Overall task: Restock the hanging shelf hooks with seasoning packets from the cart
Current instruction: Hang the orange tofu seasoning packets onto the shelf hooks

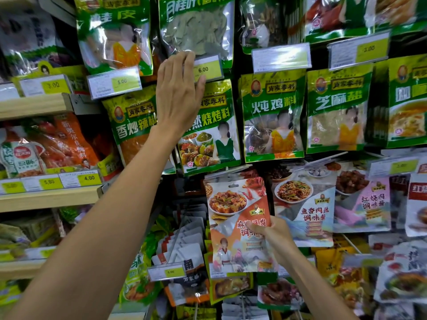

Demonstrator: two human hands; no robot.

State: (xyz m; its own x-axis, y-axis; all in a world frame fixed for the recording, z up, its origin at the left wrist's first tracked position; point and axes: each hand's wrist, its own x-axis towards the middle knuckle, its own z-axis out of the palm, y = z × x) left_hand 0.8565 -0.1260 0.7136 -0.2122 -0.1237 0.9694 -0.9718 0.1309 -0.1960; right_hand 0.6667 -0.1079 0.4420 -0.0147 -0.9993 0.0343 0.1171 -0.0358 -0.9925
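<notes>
Low on the hanging display, one orange seasoning packet (235,204) sits upright in my right grip (273,236), pinched at its right edge. My left grip (178,93) is released, fingers straight, touching one yellow price tag (209,70) under one bay-leaf packet (196,31) higher up.

grocery shop | hung seasoning packets (272,116) on hooks | price tags (209,70) | shelves (34,105)

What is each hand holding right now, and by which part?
Right hand pinches the orange seasoning packet at its right edge, mid-height. Left hand touches the 6.00 price tag; whether it grips cannot be told.
</notes>
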